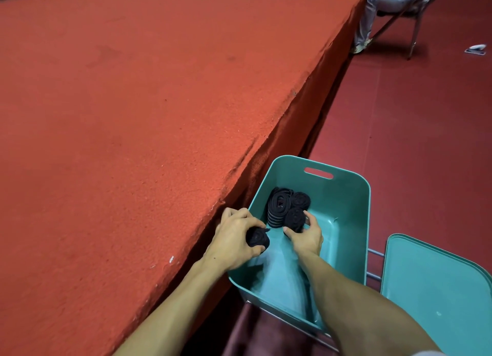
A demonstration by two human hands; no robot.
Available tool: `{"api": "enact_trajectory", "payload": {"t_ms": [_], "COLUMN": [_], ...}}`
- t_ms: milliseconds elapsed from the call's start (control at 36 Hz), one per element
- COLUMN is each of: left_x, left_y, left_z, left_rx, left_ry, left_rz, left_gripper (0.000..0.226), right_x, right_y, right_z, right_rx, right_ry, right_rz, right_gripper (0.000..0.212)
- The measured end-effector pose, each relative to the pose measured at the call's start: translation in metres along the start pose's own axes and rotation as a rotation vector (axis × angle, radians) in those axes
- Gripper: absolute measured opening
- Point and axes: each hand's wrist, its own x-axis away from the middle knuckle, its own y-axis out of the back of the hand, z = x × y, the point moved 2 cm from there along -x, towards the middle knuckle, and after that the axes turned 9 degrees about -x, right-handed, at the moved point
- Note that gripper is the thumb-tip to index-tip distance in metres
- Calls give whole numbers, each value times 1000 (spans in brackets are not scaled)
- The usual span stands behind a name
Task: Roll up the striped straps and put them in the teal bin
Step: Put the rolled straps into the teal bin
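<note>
The teal bin [348,211] stands beside the red table's edge, low in the view. Both my hands are inside it. My left hand [234,238] grips a dark rolled strap [257,238] just above the bin's left wall. My right hand [306,235] holds another dark rolled strap [294,219] against the bin floor. Behind it lie two more rolls: a larger, loosely coiled one [278,206] and a small tight one [300,199]. The straps look almost black; their stripes barely show.
A red felt-covered table [119,115] fills the left and centre. The bin's teal lid [436,291] lies at the lower right. A seated person [383,12] on a chair is at the far end, top right. Dark red floor [412,129] runs along the right.
</note>
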Motion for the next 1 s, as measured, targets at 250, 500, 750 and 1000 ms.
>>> {"api": "enact_trajectory", "payload": {"t_ms": [250, 500, 750, 1000], "left_x": [1, 0, 2, 6], "left_y": [7, 14, 18, 25], "left_z": [-7, -10, -23, -27], "left_rx": [-47, -85, -81, 42], "left_ry": [21, 56, 76, 88], "left_rz": [31, 74, -11, -136], "left_gripper": [52, 51, 46, 44], "right_x": [10, 39, 87, 108], "right_y": [14, 37, 40, 36], "right_z": [8, 59, 85, 85], "right_rx": [80, 40, -61, 144], "right_ry": [-20, 123, 251, 413], "right_rz": [14, 38, 611, 594], "right_gripper": [81, 64, 70, 82]}}
